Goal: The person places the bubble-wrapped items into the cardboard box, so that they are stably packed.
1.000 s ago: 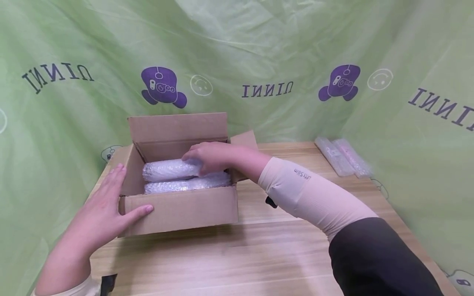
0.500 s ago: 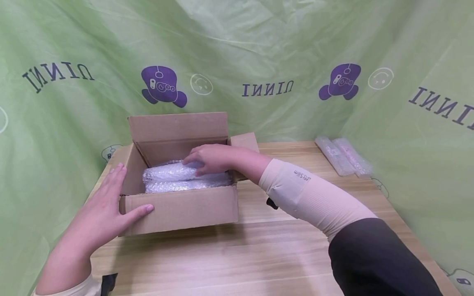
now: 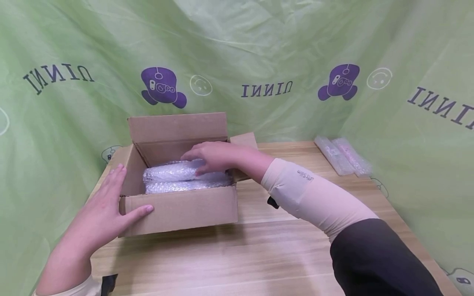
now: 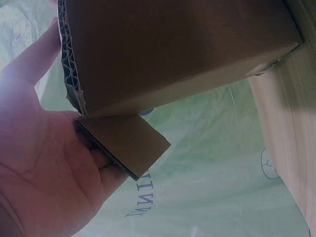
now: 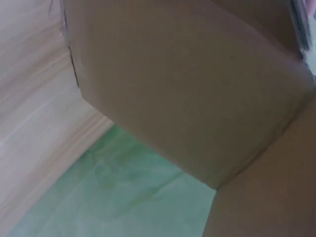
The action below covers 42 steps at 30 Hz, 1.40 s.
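An open cardboard box (image 3: 181,209) stands at the left of the table. Inside it lie two bubble-wrapped packages: a rear one (image 3: 168,172) and a front one (image 3: 174,187). My right hand (image 3: 212,156) reaches over the box's right side, its fingers spread loosely over the rear package's right end. Whether the fingertips touch the wrap is unclear. My left hand (image 3: 103,205) rests at the front left corner of the box, thumb on the front flap and straight fingers along the left flap (image 4: 126,143). The right wrist view shows only cardboard flaps (image 5: 187,89), not the hand.
Two more bubble-wrapped packages, one plain (image 3: 334,156) and one pinkish (image 3: 352,157), lie at the table's back right. Behind the wooden table (image 3: 259,255) hangs a green printed curtain (image 3: 266,49). The box's back flap (image 3: 177,127) stands up.
The rear package has settled slightly lower in the box. My right hand has loosened from it and risen a little. The left hand and the box stay in place.
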{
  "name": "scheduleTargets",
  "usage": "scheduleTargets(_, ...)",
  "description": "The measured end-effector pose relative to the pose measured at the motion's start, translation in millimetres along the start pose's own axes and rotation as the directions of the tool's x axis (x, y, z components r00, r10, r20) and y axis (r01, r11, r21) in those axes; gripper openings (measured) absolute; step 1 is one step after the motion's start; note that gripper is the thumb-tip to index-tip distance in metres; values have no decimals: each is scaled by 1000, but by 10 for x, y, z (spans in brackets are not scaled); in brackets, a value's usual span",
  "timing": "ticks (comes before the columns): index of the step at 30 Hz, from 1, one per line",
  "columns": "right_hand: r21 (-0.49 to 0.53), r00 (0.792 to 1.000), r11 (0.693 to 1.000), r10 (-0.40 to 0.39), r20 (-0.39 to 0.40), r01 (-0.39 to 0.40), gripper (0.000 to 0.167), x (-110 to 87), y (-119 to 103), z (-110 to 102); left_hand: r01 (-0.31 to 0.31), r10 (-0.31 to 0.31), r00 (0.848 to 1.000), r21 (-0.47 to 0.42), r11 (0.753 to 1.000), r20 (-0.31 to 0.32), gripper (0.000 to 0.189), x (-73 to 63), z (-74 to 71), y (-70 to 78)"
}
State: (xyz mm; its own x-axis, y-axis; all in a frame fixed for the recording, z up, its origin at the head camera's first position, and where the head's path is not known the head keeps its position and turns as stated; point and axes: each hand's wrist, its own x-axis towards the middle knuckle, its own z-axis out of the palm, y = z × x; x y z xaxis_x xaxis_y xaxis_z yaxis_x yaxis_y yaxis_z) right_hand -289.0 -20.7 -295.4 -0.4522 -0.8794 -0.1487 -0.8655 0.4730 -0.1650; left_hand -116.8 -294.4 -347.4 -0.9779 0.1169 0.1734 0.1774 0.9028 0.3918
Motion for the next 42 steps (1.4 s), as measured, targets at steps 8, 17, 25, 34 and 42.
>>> scheduleTargets(8, 20, 997, 1000, 25, -78, -24, 64, -224, 104, -208, -1, 1, 1000, -4, 1000, 1, 113, -7, 14, -17)
scheduleTargets(17, 110, 962, 990, 109, -250, -83, 69, -655, 325, -361, -2, 2, 1000, -10, 1000, 5, 113, -6, 27, -10)
scheduleTargets(25, 197, 872, 967, 233, -431, -162, 76, -1151, 682, -414, -3, 3, 1000, -8, 1000, 0, 113, -3, 41, -22)
scheduleTargets(34, 323, 733, 888, 454, -506, -326, 76, -1759, 1161, -333, 0, 0, 1000, -12, 1000, 6, 114, 10, 34, -19)
scheduleTargets(42, 458, 615, 786, 613, -496, -415, 77, -2159, 1448, -111, 8, -8, 1000, -17, 1000, 13, 114, 10, 15, -9)
